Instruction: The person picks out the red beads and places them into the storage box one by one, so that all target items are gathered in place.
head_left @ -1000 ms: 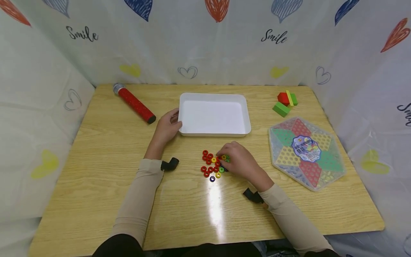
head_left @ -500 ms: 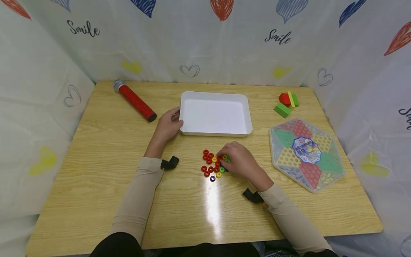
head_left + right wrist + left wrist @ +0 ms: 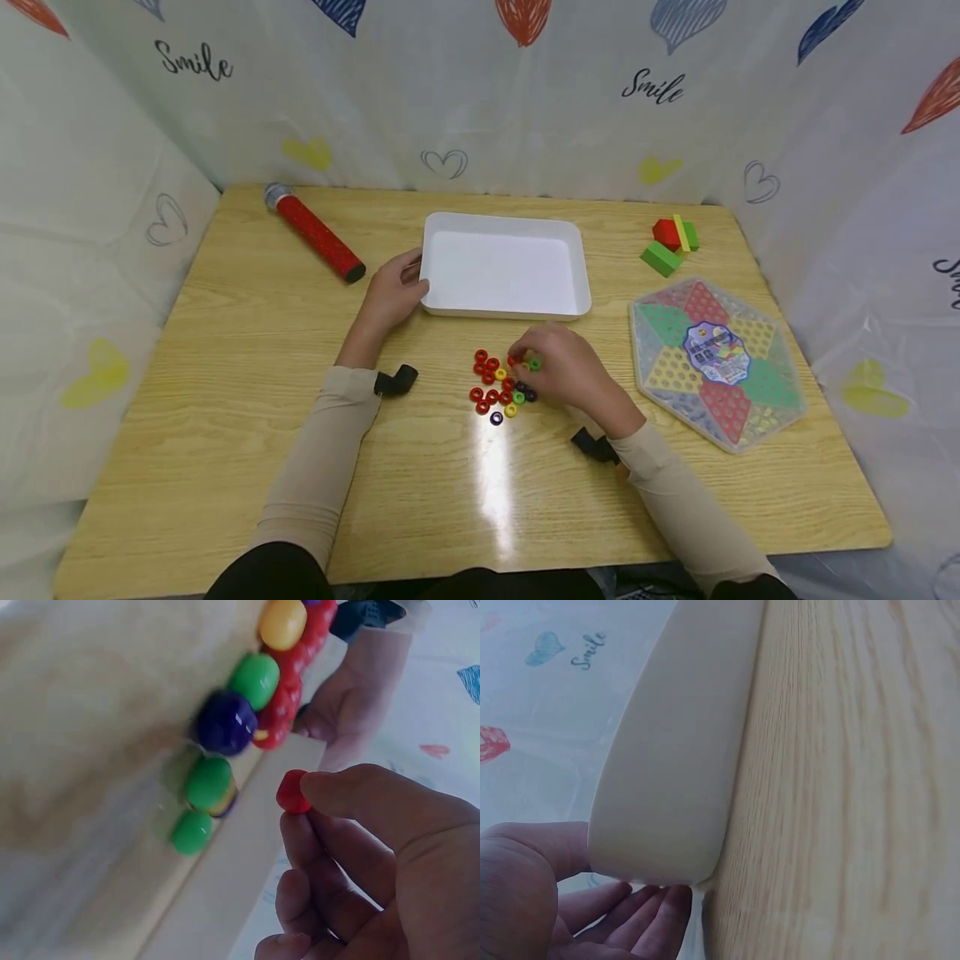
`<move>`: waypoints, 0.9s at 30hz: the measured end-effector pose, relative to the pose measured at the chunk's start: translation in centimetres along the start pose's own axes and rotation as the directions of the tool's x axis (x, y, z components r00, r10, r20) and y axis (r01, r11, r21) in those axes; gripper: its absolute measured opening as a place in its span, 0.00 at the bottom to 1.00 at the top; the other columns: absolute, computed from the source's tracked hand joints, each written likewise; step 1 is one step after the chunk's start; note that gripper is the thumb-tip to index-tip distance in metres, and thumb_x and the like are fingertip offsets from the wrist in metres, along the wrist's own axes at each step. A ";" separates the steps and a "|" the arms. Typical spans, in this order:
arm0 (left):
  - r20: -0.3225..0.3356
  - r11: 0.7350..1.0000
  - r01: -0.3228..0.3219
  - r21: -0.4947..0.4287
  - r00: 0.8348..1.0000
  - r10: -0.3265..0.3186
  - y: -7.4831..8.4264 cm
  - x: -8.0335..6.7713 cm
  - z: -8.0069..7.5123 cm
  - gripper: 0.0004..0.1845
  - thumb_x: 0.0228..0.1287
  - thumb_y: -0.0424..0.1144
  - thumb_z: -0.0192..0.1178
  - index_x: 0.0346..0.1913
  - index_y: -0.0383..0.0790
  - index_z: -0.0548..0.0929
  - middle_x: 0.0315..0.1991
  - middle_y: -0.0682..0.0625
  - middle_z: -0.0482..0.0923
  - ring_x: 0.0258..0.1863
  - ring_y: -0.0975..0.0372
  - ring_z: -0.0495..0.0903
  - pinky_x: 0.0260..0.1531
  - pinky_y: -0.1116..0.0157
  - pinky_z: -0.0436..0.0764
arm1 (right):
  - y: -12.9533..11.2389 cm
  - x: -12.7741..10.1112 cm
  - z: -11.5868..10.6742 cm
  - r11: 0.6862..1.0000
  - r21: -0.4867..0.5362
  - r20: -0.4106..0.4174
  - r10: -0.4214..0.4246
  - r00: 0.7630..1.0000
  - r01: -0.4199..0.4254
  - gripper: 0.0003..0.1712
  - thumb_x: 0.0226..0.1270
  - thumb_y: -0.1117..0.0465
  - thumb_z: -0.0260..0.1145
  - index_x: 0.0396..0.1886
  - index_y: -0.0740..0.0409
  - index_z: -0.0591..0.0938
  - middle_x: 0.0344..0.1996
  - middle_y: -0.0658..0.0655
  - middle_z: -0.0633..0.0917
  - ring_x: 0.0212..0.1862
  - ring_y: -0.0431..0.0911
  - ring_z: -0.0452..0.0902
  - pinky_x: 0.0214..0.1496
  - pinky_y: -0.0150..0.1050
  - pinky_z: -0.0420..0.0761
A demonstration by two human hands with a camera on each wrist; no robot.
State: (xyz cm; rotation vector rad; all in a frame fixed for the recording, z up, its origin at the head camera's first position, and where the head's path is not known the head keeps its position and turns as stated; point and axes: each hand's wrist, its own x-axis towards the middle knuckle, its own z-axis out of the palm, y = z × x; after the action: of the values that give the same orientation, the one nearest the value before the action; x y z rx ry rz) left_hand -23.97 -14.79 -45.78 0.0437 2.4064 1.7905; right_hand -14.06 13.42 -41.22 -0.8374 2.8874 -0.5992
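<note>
A small red ring (image 3: 292, 792) is pinched between the thumb and fingertips of the right hand (image 3: 570, 371), lifted just clear of the wood. Just beside and below that grip lies the cluster of rings (image 3: 501, 389), mostly red with some green, yellow and dark blue, flat on the table. The white tray (image 3: 577, 275), shallow and rectangular, sits just beyond the grip, its left edge held by the left hand (image 3: 390, 296).

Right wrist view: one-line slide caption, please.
Right hand pinches a small red plastic ring above the multicoloured ring pile on the wooden table.
</note>
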 end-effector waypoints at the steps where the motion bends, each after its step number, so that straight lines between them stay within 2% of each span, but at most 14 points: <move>1: 0.001 1.000 -0.001 -0.005 1.000 0.001 0.0 0.0 0.0 0.32 0.67 0.30 0.56 0.75 0.40 0.67 0.74 0.42 0.68 0.72 0.53 0.71 0.71 0.58 0.73 | 0.0 0.2 -0.4 1.000 0.005 0.000 0.004 1.000 -0.004 0.06 0.60 0.59 0.74 0.38 0.50 0.91 0.36 0.47 0.89 0.41 0.46 0.81 0.40 0.41 0.82; 4: 0.004 1.000 -0.002 -0.009 1.000 0.002 0.0 0.0 -0.2 0.33 0.67 0.30 0.56 0.76 0.39 0.67 0.74 0.41 0.68 0.72 0.53 0.71 0.71 0.58 0.73 | 0.1 0.9 -1.6 1.000 0.009 -0.008 0.009 1.000 -0.008 0.06 0.61 0.60 0.74 0.38 0.50 0.91 0.37 0.48 0.89 0.41 0.47 0.80 0.39 0.40 0.81; 10: 0.013 0.999 -0.016 -0.030 1.000 0.016 0.0 -0.1 -0.3 0.33 0.67 0.29 0.56 0.75 0.36 0.66 0.74 0.40 0.67 0.72 0.52 0.70 0.71 0.58 0.72 | 0.8 2.8 -3.9 1.000 0.031 -0.039 0.005 0.999 -0.004 0.07 0.61 0.61 0.74 0.39 0.52 0.91 0.38 0.51 0.90 0.43 0.50 0.80 0.44 0.43 0.81; 15: 0.018 1.000 -0.011 -0.022 1.000 0.012 0.1 -0.1 -0.3 0.33 0.68 0.29 0.56 0.76 0.36 0.66 0.74 0.40 0.66 0.73 0.52 0.70 0.72 0.58 0.71 | 1.9 4.4 -5.5 0.999 0.049 -0.031 0.015 0.999 -0.014 0.08 0.62 0.61 0.74 0.40 0.54 0.91 0.39 0.53 0.90 0.43 0.52 0.81 0.44 0.44 0.80; 21: 0.018 1.000 -0.010 -0.021 1.000 0.011 0.1 -0.2 -0.2 0.33 0.68 0.29 0.56 0.76 0.36 0.65 0.74 0.40 0.67 0.72 0.52 0.70 0.71 0.58 0.72 | 3.7 6.5 -7.0 0.995 0.084 -0.021 0.064 0.998 -0.062 0.08 0.63 0.61 0.72 0.42 0.55 0.91 0.40 0.55 0.90 0.44 0.54 0.81 0.46 0.46 0.79; 27: 0.015 1.000 -0.010 -0.005 1.000 0.010 0.2 -0.3 -0.3 0.33 0.68 0.30 0.57 0.76 0.35 0.65 0.74 0.40 0.67 0.72 0.52 0.71 0.70 0.58 0.73 | 5.4 8.9 -7.2 0.986 0.101 -0.014 0.135 0.991 -0.133 0.10 0.64 0.60 0.72 0.44 0.57 0.90 0.41 0.57 0.91 0.43 0.53 0.78 0.46 0.44 0.76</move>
State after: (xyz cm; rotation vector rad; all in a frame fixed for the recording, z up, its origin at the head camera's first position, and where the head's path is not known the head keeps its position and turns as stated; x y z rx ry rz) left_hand -23.71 -15.06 -45.52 0.0688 2.3959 1.7942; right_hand -25.57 15.46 -36.37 -0.6220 2.8751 -0.7347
